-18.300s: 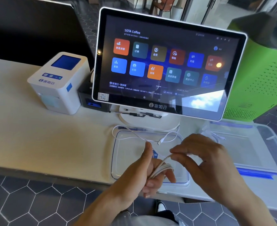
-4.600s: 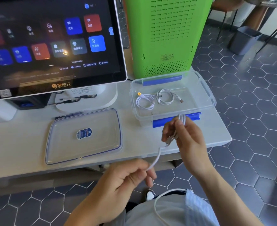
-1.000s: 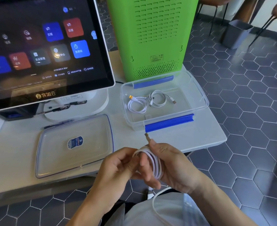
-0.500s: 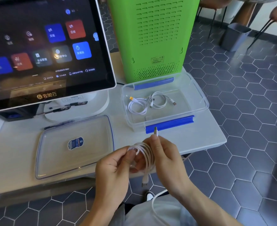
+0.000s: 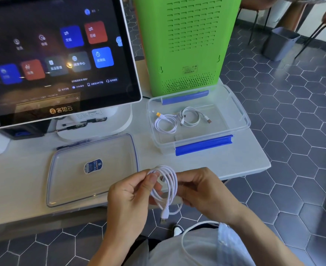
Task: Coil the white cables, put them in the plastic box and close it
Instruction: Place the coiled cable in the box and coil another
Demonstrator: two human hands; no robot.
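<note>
Head view: two bare hands hold a coiled white cable above the near edge of the pale surface.

The left hand pinches the looped white USB cable at its top, thumb over the strands; the right hand has its grip curled round the coil's other side, and a plug end dangles below. Beyond them, the open clear plastic box with blue latches sits on the surface and contains two more coiled white cables lying side by side. Its clear flat lid with a blue oval sticker lies to the box's left, in front of a touchscreen terminal. A green vented cabinet stands behind the box.
</note>
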